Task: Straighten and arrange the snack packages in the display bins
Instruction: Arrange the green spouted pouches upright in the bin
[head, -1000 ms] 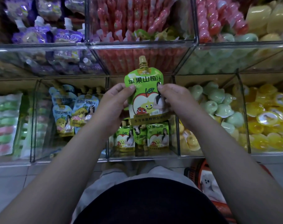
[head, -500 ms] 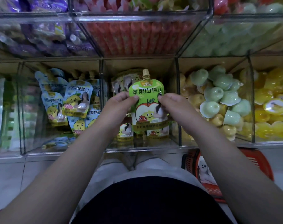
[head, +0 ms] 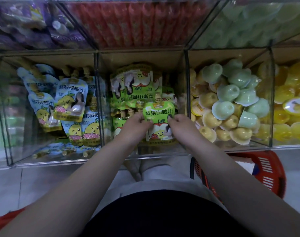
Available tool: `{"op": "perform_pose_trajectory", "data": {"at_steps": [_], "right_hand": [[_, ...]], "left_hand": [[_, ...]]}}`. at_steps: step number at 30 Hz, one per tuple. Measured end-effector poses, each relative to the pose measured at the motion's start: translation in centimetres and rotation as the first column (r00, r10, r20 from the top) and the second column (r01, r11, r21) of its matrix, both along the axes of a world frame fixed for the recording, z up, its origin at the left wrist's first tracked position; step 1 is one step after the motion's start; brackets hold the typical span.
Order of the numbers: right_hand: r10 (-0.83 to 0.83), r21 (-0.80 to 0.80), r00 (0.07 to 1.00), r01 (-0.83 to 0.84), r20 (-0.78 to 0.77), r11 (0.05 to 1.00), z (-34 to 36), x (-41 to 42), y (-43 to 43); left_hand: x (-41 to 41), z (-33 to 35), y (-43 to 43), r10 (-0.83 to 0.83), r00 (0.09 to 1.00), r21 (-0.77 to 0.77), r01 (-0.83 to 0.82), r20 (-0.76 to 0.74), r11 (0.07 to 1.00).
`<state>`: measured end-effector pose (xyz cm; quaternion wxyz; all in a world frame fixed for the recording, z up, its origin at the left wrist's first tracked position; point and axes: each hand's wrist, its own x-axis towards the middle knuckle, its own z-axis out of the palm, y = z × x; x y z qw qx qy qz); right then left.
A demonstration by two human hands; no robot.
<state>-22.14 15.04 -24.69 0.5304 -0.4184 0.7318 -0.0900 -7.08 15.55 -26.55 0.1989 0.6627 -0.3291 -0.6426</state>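
Placement step: left hand (head: 137,123) and right hand (head: 180,123) pinched a green pouch (head: 158,120) upright over the middle bin (head: 145,152); seating it squarely apparently remained.

Red plastic shopping basket (head: 265,170) standing at right, pale tiled floor (head: 7,185), red edge (head: 2,221) at lower left, perhaps another basket

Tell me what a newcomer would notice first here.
The left hand and right hand pinch a green juice pouch upright at the middle bin. Pale blue pouches lean in the bin to its left; green and yellow jelly cups heap in the bin to its right. A red basket sits on the floor, lower right.
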Motion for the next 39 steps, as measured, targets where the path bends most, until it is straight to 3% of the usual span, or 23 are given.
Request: {"op": "perform_pose_trajectory", "data": {"at_steps": [4,9,17,28,34,39], "right_hand": [[0.056,0.075,0.994,-0.049,-0.092,0.996,-1.0,0.7,0.0],[-0.070,0.131,0.996,0.076,-0.046,0.988,-1.5,1.0,0.4],[-0.075,0.027,0.995,0.073,0.071,0.997,-1.0,0.6,1.2],[-0.064,0.032,0.993,0.062,0.095,0.998,-0.8,0.5,1.2],[-0.083,-0.061,0.983,0.094,0.163,0.994,1.1,0.7,1.0],[-0.150,-0.070,0.955,0.173,0.254,0.982,2.7,1.2,0.6]], "left_hand": [[-0.6,-0.7,0.3,-0.067,0.994,0.055,0.063,0.083,0.996],[-1.4,-0.4,0.5,-0.175,0.971,0.152,0.150,0.165,0.977],[-2.0,-1.1,0.8,-0.195,0.968,0.139,0.174,0.159,0.975],[-1.5,-0.8,0.5,-0.101,0.995,0.203,0.098,0.007,0.974],[-0.6,-0.1,0.4,0.059,0.990,0.237,-0.027,-0.128,0.971],[-0.4,1.5,0.0,0.075,0.982,0.162,-0.047,-0.174,0.986]]}}
